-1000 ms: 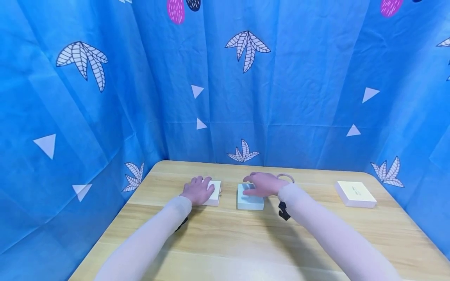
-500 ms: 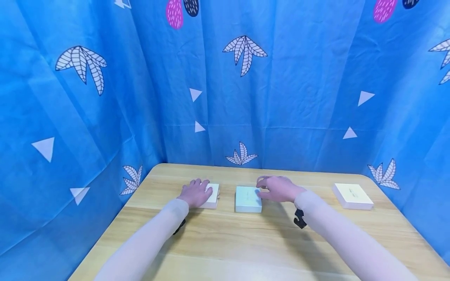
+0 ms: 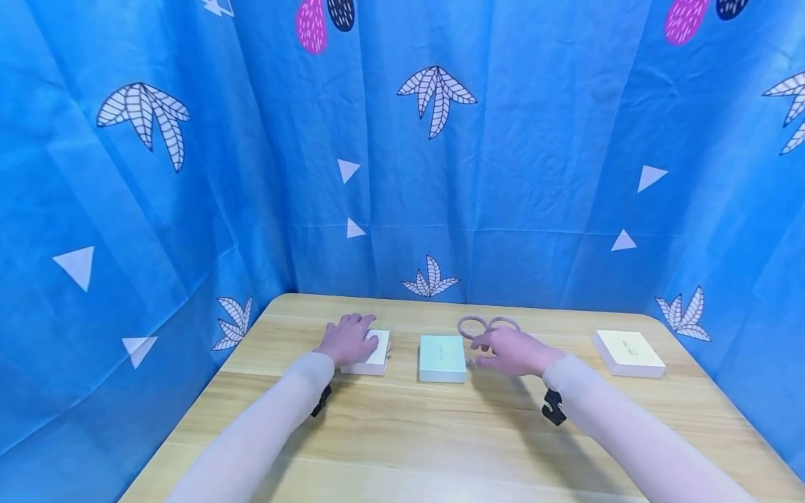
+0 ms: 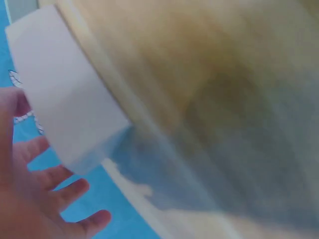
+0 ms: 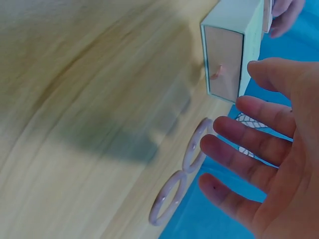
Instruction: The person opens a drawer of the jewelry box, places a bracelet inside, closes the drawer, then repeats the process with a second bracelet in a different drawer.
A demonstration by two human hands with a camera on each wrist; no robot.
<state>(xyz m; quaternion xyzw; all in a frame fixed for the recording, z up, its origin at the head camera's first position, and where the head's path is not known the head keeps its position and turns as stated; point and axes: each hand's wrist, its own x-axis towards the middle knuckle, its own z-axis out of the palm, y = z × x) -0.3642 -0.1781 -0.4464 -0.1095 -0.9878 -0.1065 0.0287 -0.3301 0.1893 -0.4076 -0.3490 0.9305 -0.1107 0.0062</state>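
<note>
Right hand (image 3: 512,351): fingers spread and loosely extended, nothing held. A second ago it lay over the pale green box (image 3: 442,358); half a second ago its fingertips were at that box's right edge. It has since drawn off to the right and is now just beside the box, with a narrow gap in the head view.

The green box has stayed in place on the wooden surface (image 3: 402,433). Its top, previously covered in part, is now fully exposed. The right wrist view shows its pinkish drawer front (image 5: 230,52) with a small pull (image 5: 217,72).

Two pale rings (image 5: 184,173) lie on the surface behind the right hand, touching each other. Only part of one ring showed a second ago; both are now largely visible in the head view.

Left hand (image 3: 344,342): unchanged in position, lying across the left part of the white box (image 3: 377,354). Its fingers are apart and mostly straight, not closed round the box; how firmly they press cannot be told. The white box has not moved.

The cream-topped box (image 3: 630,351) remains well apart at the right, near the surface's far corner.
</note>
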